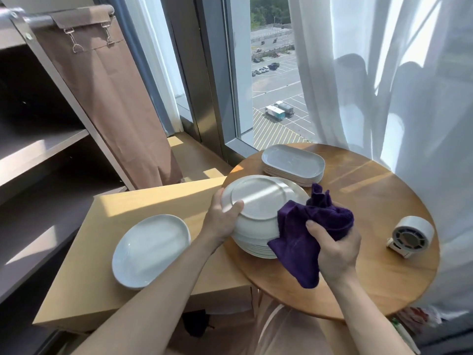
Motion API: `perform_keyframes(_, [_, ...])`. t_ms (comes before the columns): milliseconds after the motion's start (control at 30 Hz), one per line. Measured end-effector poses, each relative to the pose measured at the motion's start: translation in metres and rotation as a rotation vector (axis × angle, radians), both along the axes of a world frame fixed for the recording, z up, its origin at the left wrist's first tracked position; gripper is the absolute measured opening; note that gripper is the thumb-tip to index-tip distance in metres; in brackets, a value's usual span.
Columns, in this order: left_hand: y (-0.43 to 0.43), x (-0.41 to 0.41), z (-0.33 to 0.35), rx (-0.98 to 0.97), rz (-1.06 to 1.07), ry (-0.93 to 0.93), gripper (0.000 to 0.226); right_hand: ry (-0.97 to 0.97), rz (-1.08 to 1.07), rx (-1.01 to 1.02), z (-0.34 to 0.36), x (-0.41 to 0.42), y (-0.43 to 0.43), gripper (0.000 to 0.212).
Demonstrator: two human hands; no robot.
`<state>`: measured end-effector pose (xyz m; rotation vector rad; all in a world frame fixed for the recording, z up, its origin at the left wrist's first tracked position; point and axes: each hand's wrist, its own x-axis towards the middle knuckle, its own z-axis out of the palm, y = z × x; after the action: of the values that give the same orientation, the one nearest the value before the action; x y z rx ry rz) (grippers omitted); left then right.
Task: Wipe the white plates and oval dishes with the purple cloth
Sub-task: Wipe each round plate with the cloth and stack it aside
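While left hand (222,221) tilts plate (258,198) underside-up, right hand (335,248) grips cloth (307,226).

Cloth (314,226): deep purple, plain. Plates (258,201): white. Dishes (293,160), 12 o'clock: pale grey-white. Table (371,206): honey wood grain. Drape (115,98), 10 o'clock: brown.

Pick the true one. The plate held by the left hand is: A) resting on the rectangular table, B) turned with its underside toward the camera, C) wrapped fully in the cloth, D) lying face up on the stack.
B: the plate in the left hand shows its raised foot ring, and the purple cloth covers only its right edge.
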<state>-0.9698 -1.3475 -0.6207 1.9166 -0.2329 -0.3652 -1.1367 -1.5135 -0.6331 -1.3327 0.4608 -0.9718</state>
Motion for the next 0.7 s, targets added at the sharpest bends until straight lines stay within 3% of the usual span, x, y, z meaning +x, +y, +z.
perform_keyframes(100, [0.000, 0.002, -0.001, 0.097, -0.065, -0.040, 0.069, -0.096, 0.050, 0.120, 0.006, -0.001, -0.002, 0.013])
perform_keyframes(233, [-0.002, 0.008, -0.003, 0.224, -0.109, -0.093, 0.083, -0.180, 0.110, 0.385, 0.011, -0.004, -0.010, 0.011])
perform_keyframes(300, [-0.002, 0.010, -0.004, 0.245, -0.096, -0.050, 0.091, -0.142, 0.098, 0.404, 0.009, -0.004, -0.012, 0.013])
perform_keyframes(500, [-0.004, 0.004, -0.005, 0.139, -0.090, 0.015, 0.098, 0.078, -0.070, 0.178, 0.005, 0.009, -0.011, 0.022])
perform_keyframes(600, [-0.011, 0.000, -0.003, 0.108, -0.106, -0.072, 0.087, 0.277, -0.091, 0.026, 0.008, 0.014, -0.010, 0.035])
perform_keyframes(700, [-0.012, 0.000, -0.003, 0.078, -0.097, -0.084, 0.082, 0.376, -0.105, -0.038, 0.014, 0.014, -0.014, 0.029])
